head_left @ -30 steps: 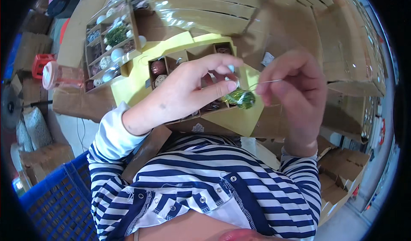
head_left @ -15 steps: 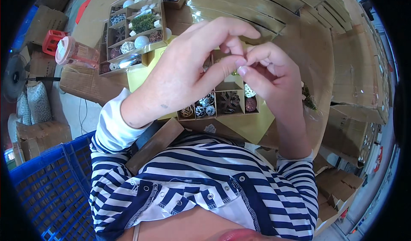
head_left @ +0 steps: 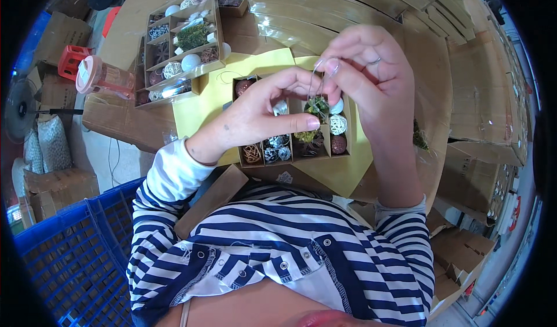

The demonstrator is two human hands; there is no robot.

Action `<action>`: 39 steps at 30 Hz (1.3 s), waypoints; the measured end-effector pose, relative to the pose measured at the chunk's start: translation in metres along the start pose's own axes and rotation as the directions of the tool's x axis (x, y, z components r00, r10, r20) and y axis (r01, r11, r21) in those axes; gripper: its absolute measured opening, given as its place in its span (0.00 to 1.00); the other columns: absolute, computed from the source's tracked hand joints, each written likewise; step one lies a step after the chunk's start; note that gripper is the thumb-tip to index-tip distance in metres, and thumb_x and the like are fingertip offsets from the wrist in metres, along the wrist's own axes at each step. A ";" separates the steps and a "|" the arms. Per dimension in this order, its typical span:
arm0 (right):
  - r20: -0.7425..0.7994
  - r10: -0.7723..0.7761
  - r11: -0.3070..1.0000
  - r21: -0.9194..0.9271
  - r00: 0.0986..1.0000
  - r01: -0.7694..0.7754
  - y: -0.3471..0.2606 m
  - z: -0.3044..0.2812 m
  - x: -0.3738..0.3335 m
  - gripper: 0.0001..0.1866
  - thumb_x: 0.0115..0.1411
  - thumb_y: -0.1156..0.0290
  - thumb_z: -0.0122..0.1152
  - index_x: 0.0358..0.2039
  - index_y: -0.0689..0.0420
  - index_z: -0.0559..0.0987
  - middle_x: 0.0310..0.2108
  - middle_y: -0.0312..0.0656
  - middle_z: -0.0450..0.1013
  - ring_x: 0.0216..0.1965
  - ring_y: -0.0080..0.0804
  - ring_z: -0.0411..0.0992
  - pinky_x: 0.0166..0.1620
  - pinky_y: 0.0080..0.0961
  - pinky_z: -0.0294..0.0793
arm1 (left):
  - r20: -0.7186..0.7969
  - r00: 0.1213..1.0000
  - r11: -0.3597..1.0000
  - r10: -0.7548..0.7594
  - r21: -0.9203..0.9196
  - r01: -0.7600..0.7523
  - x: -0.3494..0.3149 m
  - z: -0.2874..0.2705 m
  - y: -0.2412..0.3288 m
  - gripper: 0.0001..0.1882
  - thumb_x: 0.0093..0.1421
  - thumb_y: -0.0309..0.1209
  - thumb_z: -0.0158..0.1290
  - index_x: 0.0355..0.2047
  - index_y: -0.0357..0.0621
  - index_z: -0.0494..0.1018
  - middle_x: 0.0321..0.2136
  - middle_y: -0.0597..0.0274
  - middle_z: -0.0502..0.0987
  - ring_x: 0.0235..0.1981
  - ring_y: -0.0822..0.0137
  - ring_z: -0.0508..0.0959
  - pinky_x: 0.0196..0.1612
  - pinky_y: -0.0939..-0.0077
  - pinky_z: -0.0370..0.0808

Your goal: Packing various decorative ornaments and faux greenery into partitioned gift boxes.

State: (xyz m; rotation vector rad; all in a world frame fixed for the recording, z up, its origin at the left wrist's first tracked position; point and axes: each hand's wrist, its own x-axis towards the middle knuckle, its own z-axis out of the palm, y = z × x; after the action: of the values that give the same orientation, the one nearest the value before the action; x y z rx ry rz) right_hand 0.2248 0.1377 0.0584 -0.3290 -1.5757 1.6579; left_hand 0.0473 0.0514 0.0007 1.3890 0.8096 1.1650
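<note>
My left hand is closed around a small green moss bundle, its thumb stretched along the near side. My right hand pinches a thin wire-like loop that rises from the moss. Both hands hover over a divided cardboard box. In its compartments lie a brown wicker ball, frosted pine cones, a dark snowflake, a white wicker ball and a dark red glitter ball. My left hand hides part of the box's middle.
Yellow paper lies under the box. A filled, film-covered box is at the back left, beside a pink-lidded cup. Long cardboard boxes line the back. A blue crate stands at lower left, cartons at right.
My left hand has dropped lower, bringing the moss bundle into sight. My right hand has turned and opened up its fingers, drawing the thin loop upward. More of the box shows.
</note>
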 end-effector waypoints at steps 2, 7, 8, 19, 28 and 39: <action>-0.062 0.041 0.993 -0.111 0.997 -0.048 -0.006 -0.001 0.001 0.09 0.63 0.84 0.58 0.44 0.63 0.77 0.33 0.43 0.78 0.28 0.21 0.74 0.28 0.18 0.73 | 0.013 1.000 0.998 -0.009 -0.063 0.009 0.000 0.000 -0.001 0.25 0.63 0.27 0.61 0.59 0.39 0.68 0.52 0.60 0.76 0.57 0.67 0.74 0.64 0.67 0.68; -0.026 0.034 0.995 -0.093 0.999 -0.036 -0.006 -0.004 -0.002 0.09 0.63 0.83 0.57 0.43 0.64 0.80 0.33 0.42 0.79 0.29 0.21 0.75 0.31 0.17 0.75 | 0.072 0.997 0.978 0.033 -0.210 -0.018 0.000 -0.003 -0.007 0.30 0.64 0.30 0.60 0.64 0.39 0.63 0.60 0.56 0.71 0.63 0.63 0.70 0.66 0.65 0.65; 0.013 0.005 0.998 -0.068 1.000 -0.004 -0.006 -0.005 -0.002 0.09 0.63 0.83 0.57 0.42 0.64 0.81 0.34 0.41 0.79 0.30 0.20 0.76 0.33 0.16 0.76 | 0.029 0.999 0.968 0.044 -0.248 -0.035 0.001 -0.002 -0.010 0.36 0.64 0.36 0.61 0.67 0.39 0.59 0.63 0.53 0.67 0.65 0.61 0.67 0.67 0.64 0.65; -0.006 -0.141 0.985 -0.100 0.990 0.140 -0.014 -0.003 0.003 0.07 0.64 0.85 0.54 0.41 0.63 0.78 0.35 0.48 0.79 0.28 0.25 0.76 0.30 0.20 0.77 | 0.273 0.883 0.487 -0.382 -0.752 0.444 0.011 -0.006 -0.023 0.39 0.73 0.60 0.25 0.66 0.38 0.59 0.56 0.48 0.74 0.47 0.62 0.81 0.48 0.75 0.82; 0.094 -0.091 0.984 0.159 0.991 0.075 -0.018 -0.013 -0.022 0.06 0.60 0.86 0.57 0.35 0.64 0.80 0.32 0.43 0.78 0.27 0.23 0.77 0.29 0.16 0.76 | 0.143 0.862 0.418 -0.486 -0.829 0.373 0.005 -0.005 -0.026 0.17 0.74 0.41 0.45 0.54 0.43 0.68 0.38 0.62 0.77 0.26 0.79 0.75 0.26 0.89 0.74; 0.200 -0.121 0.899 0.437 0.972 0.022 -0.010 -0.036 -0.042 0.04 0.57 0.86 0.60 0.32 0.65 0.78 0.32 0.51 0.77 0.24 0.31 0.76 0.24 0.22 0.77 | 0.116 0.906 0.520 -0.408 -0.786 0.335 0.000 -0.007 -0.022 0.18 0.71 0.33 0.51 0.59 0.45 0.69 0.35 0.64 0.79 0.27 0.74 0.82 0.29 0.82 0.84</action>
State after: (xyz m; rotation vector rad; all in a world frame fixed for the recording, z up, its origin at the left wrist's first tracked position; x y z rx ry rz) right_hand 0.2798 0.1335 0.0463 0.1532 -1.3024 1.9802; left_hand 0.0436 0.0575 -0.0217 0.3740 0.4846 1.0335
